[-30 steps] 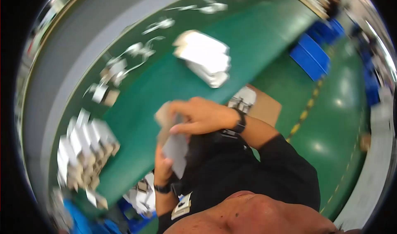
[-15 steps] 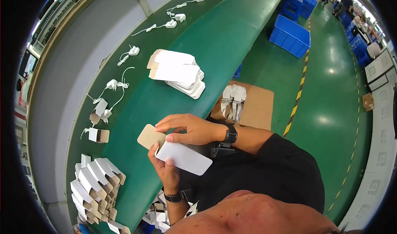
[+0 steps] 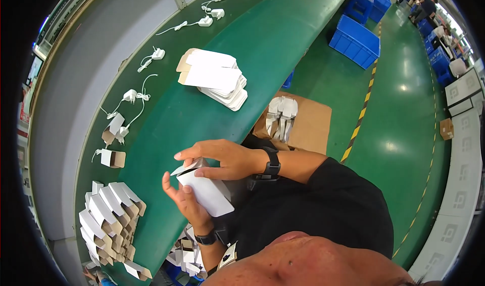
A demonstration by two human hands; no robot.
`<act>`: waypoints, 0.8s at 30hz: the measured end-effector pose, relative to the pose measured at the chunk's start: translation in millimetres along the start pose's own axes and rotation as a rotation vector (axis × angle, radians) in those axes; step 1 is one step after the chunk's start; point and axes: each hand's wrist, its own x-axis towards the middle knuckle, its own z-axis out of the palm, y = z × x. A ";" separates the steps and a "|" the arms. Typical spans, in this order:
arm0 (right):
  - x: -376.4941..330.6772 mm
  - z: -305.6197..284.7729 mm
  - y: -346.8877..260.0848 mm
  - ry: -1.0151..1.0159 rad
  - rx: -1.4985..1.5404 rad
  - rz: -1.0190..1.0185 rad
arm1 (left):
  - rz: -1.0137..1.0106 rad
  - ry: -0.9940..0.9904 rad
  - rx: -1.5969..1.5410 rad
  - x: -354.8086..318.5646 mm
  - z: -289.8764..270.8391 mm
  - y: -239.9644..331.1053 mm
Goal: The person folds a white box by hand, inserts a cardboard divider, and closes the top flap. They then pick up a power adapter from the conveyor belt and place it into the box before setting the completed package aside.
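A small white carton (image 3: 209,197) is held in front of my chest above the edge of the green conveyor belt. It is squared out into a box, and a flap stands up at its far end. My left hand (image 3: 187,205) grips it from the left side, thumb on its face and the forefinger sticking out. On the far end, my right hand (image 3: 228,158) pinches it, with the thumb on the top edge and the fingers at the flap. Farther along the belt lies a stack of flattened white cartons (image 3: 214,79).
Opened cartons (image 3: 108,218) pile up at the belt's left. White plug adapters with cables (image 3: 158,53) line the far ledge. To the right are a brown cardboard box (image 3: 316,122) with white pieces, a blue crate (image 3: 356,41) and a yellow-black floor line (image 3: 361,119). White cartons (image 3: 188,253) also lie below left.
The carton has gone from flat, with its tan flap spread out, to a squared box with the flap folded up. My right hand has shifted slightly left and my left fingers have spread.
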 end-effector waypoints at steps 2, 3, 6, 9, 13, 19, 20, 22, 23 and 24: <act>1.6 -13.0 -6.4 -0.121 -0.001 0.126 | 0.070 -0.076 0.130 5.7 1.4 4.0; 1.6 -17.8 -7.2 -0.180 -0.001 0.190 | 0.103 -0.116 0.195 6.8 2.5 4.3; -0.1 -25.1 -4.2 -0.154 0.030 0.173 | 0.135 -0.121 0.244 4.3 9.4 1.7; 1.1 -33.9 -4.6 -0.149 0.050 0.184 | 0.195 -0.134 0.315 2.1 11.9 -2.2; 6.8 -50.8 -1.5 -0.193 0.061 0.241 | 0.244 -0.161 0.390 2.4 15.3 -5.9; 8.7 -63.6 11.3 -0.286 0.068 0.280 | 0.155 -0.136 0.402 9.7 20.1 -11.9; 9.0 -62.7 13.2 -0.288 0.072 0.283 | 0.151 -0.131 0.403 11.3 18.7 -12.9; 8.8 -57.7 14.2 -0.277 0.028 0.211 | 0.138 -0.102 0.397 15.6 15.9 -14.8; 8.5 -54.7 15.7 -0.270 0.006 0.174 | 0.131 -0.088 0.394 18.0 14.0 -16.1; 6.3 -51.3 20.9 -0.272 0.007 0.177 | 0.128 -0.085 0.394 20.3 9.8 -18.8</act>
